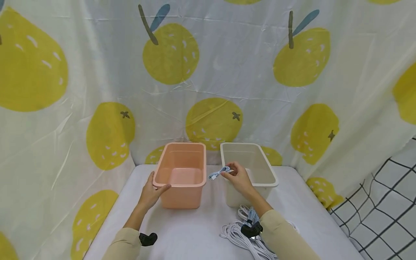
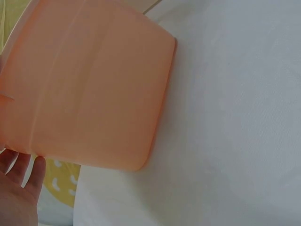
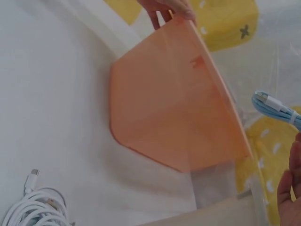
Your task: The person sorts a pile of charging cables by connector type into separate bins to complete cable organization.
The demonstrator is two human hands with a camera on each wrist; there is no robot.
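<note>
My left hand [image 1: 150, 193] grips the front left corner of an orange plastic bin [image 1: 182, 198], thumb along its front rim and fingers at the outer side. The left wrist view shows the bin's wall [image 2: 99, 89] with the fingertips against its edge. Between the two bins, my right hand [image 1: 239, 177] pinches a small coiled light-blue USB cable [image 1: 219, 173] whose white connector points left. In the right wrist view the blue cable [image 3: 275, 109] is tied in a bundle, raised above the orange bin's rim. That bin holds nothing visible.
A cream bin [image 1: 271, 173] stands right of the orange one, partly behind my right forearm. Bundled white cables [image 1: 238, 234] and a blue one lie on the white table [image 1: 182, 234] before it. A fruit-print curtain [image 1: 214, 83] hangs behind; black wire mesh [image 1: 386, 202] is at right.
</note>
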